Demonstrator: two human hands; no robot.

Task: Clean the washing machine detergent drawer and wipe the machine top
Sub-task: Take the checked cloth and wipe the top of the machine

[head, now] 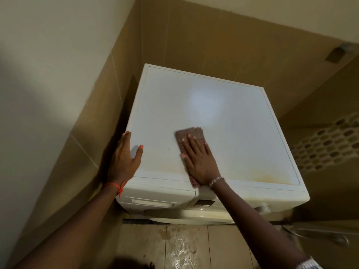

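Fingers (191, 144) of the right hand (198, 164) lie straight and flat, pressing the cloth (191, 133) onto the machine top (223, 117); nothing is gripped. The left hand (124, 158) rests on the left edge near the front-left corner, fingers extended along the edge and thumb laid on the top surface, also gripping nothing.

Position of the cloth: near the front edge, left of centre. Its long axis runs from the front edge toward the far edge, in line with the right forearm. One end projects beyond the fingertips and the other shows at the heel of the hand.

Governing relation: a yellowish stain band (268, 177) follows the front edge and lies to the right of the right hand, which is the nearer hand. Judged from this, the next stroke calls for lateral travel toward the front-right corner. The remaining surface extends from the fingertips toward the far edge.

The detergent drawer (155, 200) sits in the front panel below the front-left corner, nearer the left hand, and appears pushed in. Its state of cleanliness cannot be determined.

Count: one cloth, one machine top, one detergent drawer, two hands, one bracelet (216, 180) on the right wrist, one orange thread (114, 186) on the left wrist.
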